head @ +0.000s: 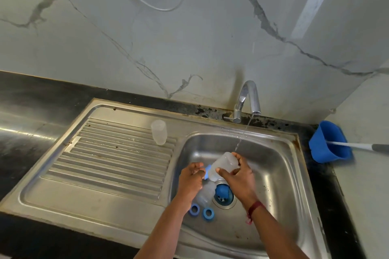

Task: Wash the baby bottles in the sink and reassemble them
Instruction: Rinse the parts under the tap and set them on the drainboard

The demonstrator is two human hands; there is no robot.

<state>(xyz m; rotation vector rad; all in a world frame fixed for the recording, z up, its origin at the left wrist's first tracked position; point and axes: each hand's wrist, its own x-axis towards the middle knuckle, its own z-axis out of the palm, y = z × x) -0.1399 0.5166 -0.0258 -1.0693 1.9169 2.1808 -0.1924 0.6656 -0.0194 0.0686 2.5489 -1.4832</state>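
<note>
Clear bottle (223, 165) gripped by right fingers (240, 160); left fingers (196, 170) curl round a blue handle (207, 171).

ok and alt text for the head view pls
A person's right hand grips a translucent baby bottle under a running tap, while the left hand holds a blue piece at its lower end. A second bottle and two blue rings lie in the steel sink; a clear cup stands on the drainboard.
</note>
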